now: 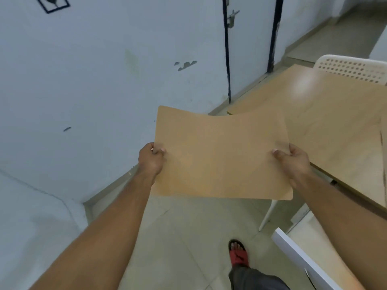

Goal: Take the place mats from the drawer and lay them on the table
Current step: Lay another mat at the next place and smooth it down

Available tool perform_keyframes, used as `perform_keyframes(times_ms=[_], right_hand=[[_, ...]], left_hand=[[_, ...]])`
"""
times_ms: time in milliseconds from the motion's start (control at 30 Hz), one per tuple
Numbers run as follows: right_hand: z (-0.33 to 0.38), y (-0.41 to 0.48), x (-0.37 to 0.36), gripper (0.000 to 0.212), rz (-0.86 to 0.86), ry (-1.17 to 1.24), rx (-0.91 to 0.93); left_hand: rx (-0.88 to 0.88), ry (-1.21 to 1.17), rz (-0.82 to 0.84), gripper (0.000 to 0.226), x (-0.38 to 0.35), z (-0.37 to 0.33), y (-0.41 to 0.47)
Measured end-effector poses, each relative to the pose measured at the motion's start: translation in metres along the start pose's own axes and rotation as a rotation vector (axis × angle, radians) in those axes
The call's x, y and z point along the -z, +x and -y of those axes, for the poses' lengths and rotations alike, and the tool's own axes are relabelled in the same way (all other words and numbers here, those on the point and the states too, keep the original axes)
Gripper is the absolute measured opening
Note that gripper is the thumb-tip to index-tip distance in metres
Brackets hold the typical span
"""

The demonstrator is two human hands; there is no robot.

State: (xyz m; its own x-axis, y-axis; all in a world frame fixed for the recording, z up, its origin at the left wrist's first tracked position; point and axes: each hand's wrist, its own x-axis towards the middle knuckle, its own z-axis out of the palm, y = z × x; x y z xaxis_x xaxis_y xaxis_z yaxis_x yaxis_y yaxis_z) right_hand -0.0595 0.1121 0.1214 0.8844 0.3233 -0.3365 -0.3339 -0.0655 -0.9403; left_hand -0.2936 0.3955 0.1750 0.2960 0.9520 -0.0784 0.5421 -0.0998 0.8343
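Left hand (pixel 151 158): clamped on the left short edge of the place mat (pixel 219 155), thumb on top, fingers curled under.
Right hand (pixel 293 162): same grip on the right short edge, thumb tip on the top face, fingers under.
Place mat: in the air between both hands, roughly level, over the floor and short of the table. Thin tan rectangle with rounded corners and a matte, smooth face. It sags slightly along the far edge. One sheet or a stack: cannot tell.
Foot (pixel 238 255): below the mat, in a red open-toe sandal with a dark trouser hem above it.
White panel (pixel 297 258): flat board with a square edge, at lower right beside the right forearm.
Floor (pixel 178 237): pale beige tiles with thin grout lines.
Chair leg (pixel 268 214): slim white tube, angled, under the table's near edge.
Table (pixel 335 122): light wood-look top, glossy with a glare patch and a dark edge band. The mat's far right corner overlaps the table's left edge in view.
Chair back (pixel 351 69): white plastic, curved, perforated with round holes, at the table's far side.
Wall (pixel 94 80): white paint, chipped in spots.
Door (pixel 249 38): white with a dark frame and a metal lever handle (pixel 232 17).
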Motion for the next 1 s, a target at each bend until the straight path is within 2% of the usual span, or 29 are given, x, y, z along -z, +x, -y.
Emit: perform_keyframes(times_ms=[233,400,600,733,800,933,1000], right_hand=[[0.003,0.110,-0.094,0.022,0.011,0.038,-0.040],[0.023,0.180,-0.119,0.021,-0.090,0.013,-0.062],[0.035,0.242,-0.105,0.024,-0.335,0.024,-0.087],[0.022,0.268,-0.085,0.058,-0.545,0.042,-0.167],[0.022,0.273,-0.075,0.054,-0.655,0.043,-0.183],[0.031,0.265,-0.058,0.032,-0.841,0.023,-0.204],[0.028,0.262,-0.050,0.030,-0.915,0.014,-0.226]], left_hand=[[0.009,0.066,0.016,0.012,-0.026,-0.017,0.134],[0.000,0.084,0.090,0.018,-0.069,-0.053,0.221],[-0.054,0.093,0.275,0.018,-0.168,-0.101,0.301],[-0.139,0.142,0.439,0.014,-0.245,-0.131,0.333],[-0.182,0.146,0.558,0.019,-0.289,-0.144,0.346],[-0.207,0.184,0.766,0.027,-0.363,-0.166,0.356],[-0.232,0.213,0.846,0.028,-0.395,-0.174,0.357]])
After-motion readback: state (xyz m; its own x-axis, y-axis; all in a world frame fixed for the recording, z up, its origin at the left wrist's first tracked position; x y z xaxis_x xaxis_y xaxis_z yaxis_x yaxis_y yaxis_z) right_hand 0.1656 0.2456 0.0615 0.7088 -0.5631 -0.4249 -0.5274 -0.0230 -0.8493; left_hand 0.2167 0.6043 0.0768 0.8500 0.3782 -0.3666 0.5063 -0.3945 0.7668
